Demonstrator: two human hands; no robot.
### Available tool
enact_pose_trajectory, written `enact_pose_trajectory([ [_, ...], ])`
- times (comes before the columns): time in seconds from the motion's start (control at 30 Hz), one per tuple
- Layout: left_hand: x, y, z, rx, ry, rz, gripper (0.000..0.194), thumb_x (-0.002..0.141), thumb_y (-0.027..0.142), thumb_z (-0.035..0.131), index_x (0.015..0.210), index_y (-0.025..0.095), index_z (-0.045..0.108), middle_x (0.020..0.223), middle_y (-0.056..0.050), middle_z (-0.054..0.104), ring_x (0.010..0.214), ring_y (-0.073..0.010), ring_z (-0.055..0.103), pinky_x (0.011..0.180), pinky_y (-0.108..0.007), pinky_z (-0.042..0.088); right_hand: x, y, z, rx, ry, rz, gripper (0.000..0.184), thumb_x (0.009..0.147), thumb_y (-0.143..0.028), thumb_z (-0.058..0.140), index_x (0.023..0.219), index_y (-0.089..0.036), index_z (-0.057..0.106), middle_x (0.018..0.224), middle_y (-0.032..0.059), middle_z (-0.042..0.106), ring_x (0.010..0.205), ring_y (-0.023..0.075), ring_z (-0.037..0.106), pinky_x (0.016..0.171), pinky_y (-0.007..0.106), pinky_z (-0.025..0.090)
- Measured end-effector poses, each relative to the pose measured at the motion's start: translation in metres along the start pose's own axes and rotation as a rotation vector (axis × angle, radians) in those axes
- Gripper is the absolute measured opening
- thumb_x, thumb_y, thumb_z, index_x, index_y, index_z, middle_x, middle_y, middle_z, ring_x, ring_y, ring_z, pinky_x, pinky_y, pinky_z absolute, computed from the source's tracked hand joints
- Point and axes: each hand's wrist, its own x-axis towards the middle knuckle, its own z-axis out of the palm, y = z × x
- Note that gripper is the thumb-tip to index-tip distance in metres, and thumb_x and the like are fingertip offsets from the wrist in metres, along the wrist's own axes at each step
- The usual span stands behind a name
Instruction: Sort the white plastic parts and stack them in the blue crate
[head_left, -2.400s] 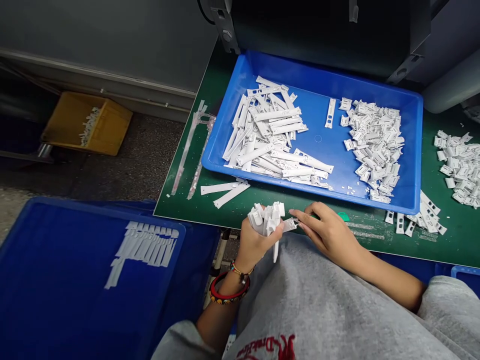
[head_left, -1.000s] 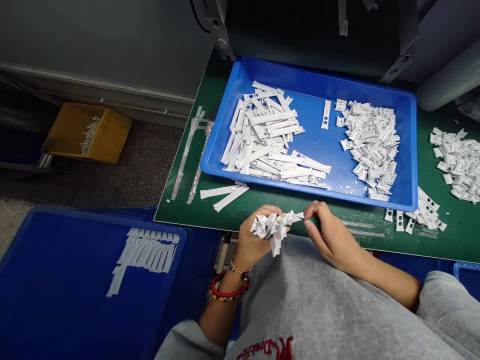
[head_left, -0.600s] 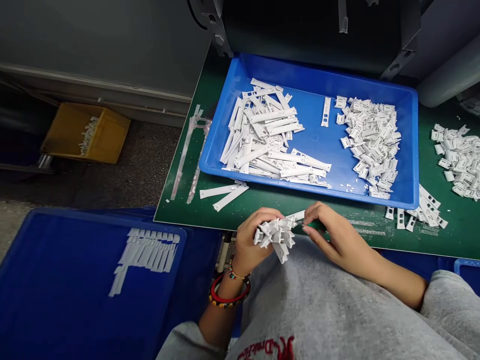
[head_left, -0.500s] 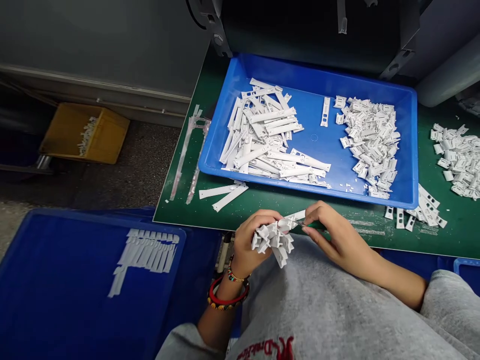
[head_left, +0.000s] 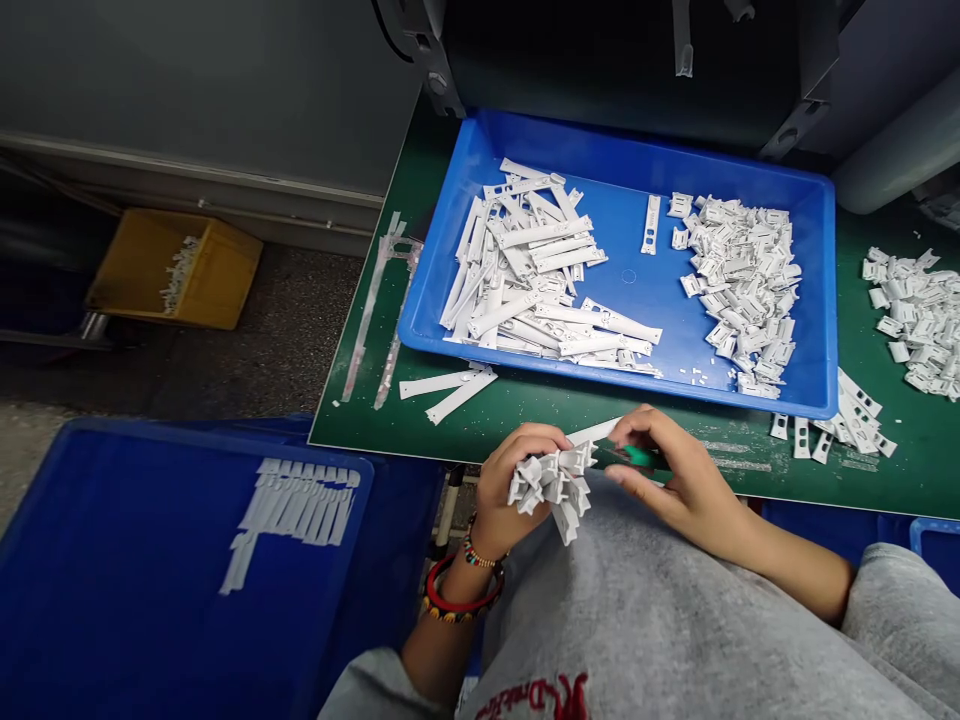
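In the head view my left hand [head_left: 517,485] is closed around a bundle of white plastic strips [head_left: 555,478], their notched ends fanned toward me. One longer white strip [head_left: 596,431] sticks out behind the bundle toward my right fingertips. My right hand [head_left: 667,470] is curled round a small green-handled tool [head_left: 637,456]; its thumb and index finger are apart, and its tip cannot be made out. Just beyond both hands stands a blue tray [head_left: 517,365] with a heap of long white strips [head_left: 532,260] at left and small white clips [head_left: 742,280] at right.
Loose strips [head_left: 450,390] lie on the green table [head_left: 360,425] before the tray. More strips [head_left: 847,415] and a clip pile [head_left: 926,315] are at right. A blue bin [head_left: 135,560] with rows of strips is at lower left; a yellow bin [head_left: 217,280] sits on the floor.
My right hand has opened its pinch and drawn slightly away from the bundle, showing more of the green handle. The bundle has shifted slightly right with my left hand.
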Motion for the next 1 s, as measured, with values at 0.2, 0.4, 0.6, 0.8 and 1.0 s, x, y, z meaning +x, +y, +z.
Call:
enact_pose_trajectory([
  [0.2, 0.0, -0.008, 0.009, -0.159, 0.002, -0.037, 0.033, 0.067, 0.017, 0.084, 0.089, 0.021, 0.059, 0.083, -0.001, 0.065, 0.072, -0.0166, 0.064, 0.062, -0.028, 0.051, 0.008, 0.008, 0.009, 0.117, -0.003, 0.032, 0.016, 0.092, -0.034, 0.063, 0.104, -0.024, 0.061, 0.084, 0.0016, 0.059, 0.072, 0.0142, 0.055, 0.062, 0.027, 0.044],
  [0.4, 0.002, -0.009, 0.008, -0.321, -0.112, -0.213, 0.04, 0.067, 0.036, 0.086, 0.081, 0.021, 0.051, 0.076, 0.001, 0.062, 0.064, -0.014, 0.059, 0.056, -0.027, 0.048, 0.005, 0.01, 0.011, 0.195, 0.013, 0.059, 0.015, 0.09, -0.033, 0.064, 0.099, -0.023, 0.057, 0.083, 0.0002, 0.056, 0.068, 0.012, 0.05, 0.057, 0.024, 0.039],
  [0.6, 0.009, -0.004, 0.006, -0.329, -0.189, -0.187, 0.042, 0.072, 0.046, 0.08, 0.079, 0.021, 0.047, 0.074, 0.0, 0.061, 0.065, -0.016, 0.062, 0.056, -0.03, 0.051, 0.0, 0.01, 0.013, 0.158, 0.012, -0.037, 0.014, 0.095, -0.032, 0.055, 0.105, -0.024, 0.051, 0.087, 0.0015, 0.053, 0.072, 0.0134, 0.049, 0.061, 0.026, 0.042],
  [0.8, 0.009, 0.003, -0.003, -0.162, -0.083, -0.089, 0.036, 0.066, 0.021, 0.086, 0.078, 0.02, 0.052, 0.079, 0.0, 0.068, 0.061, -0.0128, 0.063, 0.055, -0.026, 0.051, -0.005, 0.005, -0.003, -0.094, -0.037, -0.047, 0.017, 0.1, -0.037, 0.032, 0.106, -0.022, 0.039, 0.092, 0.0041, 0.05, 0.073, 0.0164, 0.048, 0.063, 0.03, 0.04],
  [1.0, 0.012, 0.011, -0.01, -0.115, -0.095, -0.038, 0.029, 0.071, 0.016, 0.082, 0.08, 0.021, 0.055, 0.085, -0.002, 0.07, 0.07, -0.0147, 0.066, 0.064, -0.028, 0.054, 0.0, -0.004, -0.01, -0.185, -0.133, 0.019, 0.008, 0.101, -0.03, 0.032, 0.099, -0.024, 0.037, 0.093, 0.0024, 0.051, 0.069, 0.0144, 0.047, 0.063, 0.028, 0.039],
])
